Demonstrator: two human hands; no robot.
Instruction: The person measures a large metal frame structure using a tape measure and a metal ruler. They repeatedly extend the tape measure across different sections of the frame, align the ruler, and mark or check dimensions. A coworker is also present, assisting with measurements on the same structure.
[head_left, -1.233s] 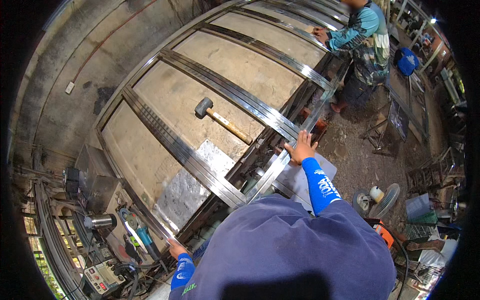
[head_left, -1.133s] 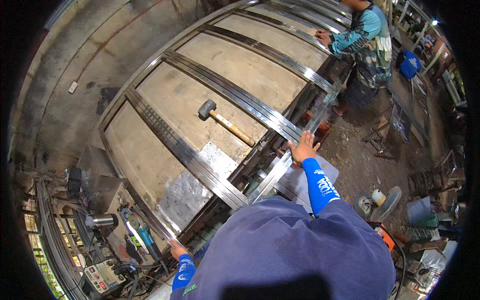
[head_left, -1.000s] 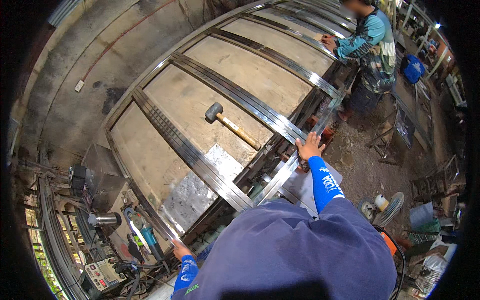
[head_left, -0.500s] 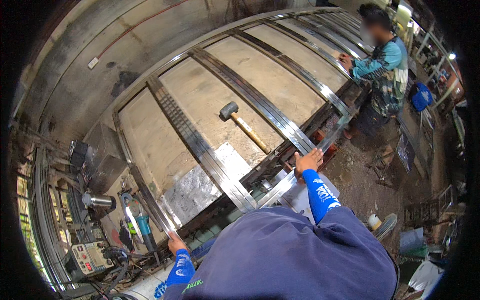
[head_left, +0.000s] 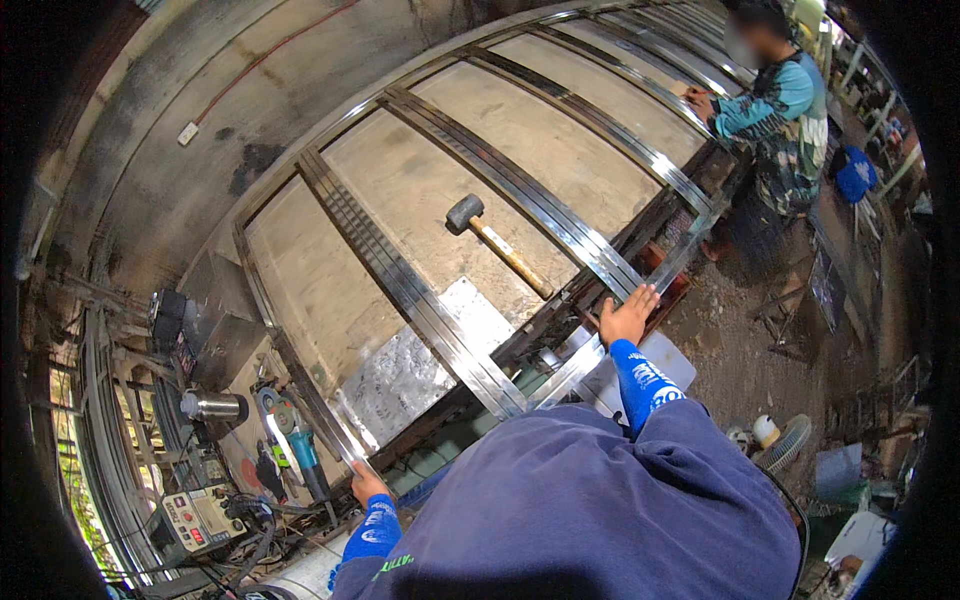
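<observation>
A large frame of shiny metal tubes [head_left: 455, 338] lies across a big work table [head_left: 490, 110], with several crossbars running away from me. At the frame's near left corner, my left hand [head_left: 370, 484] is closed around the end of a tube. My right hand [head_left: 629, 316] rests flat on the near rail where a crossbar meets it, fingers stretched out. Between two crossbars lies a mallet [head_left: 505, 255] with a black head and a wooden handle, touched by neither hand. A bare metal sheet [head_left: 395, 385] sits under the crossbar between my hands.
At the far right, a co-worker [head_left: 780, 120] leans over the frame with hands on it. Left of the table are an angle grinder [head_left: 300, 450], a steel flask [head_left: 213, 405] and a control box [head_left: 200, 518] with cables. A fan [head_left: 785, 445] stands low on the right.
My view has shifted slightly, so the whole scene sits a little differently. Both hands stay at the same places on the frame; the mallet has not moved on the table.
</observation>
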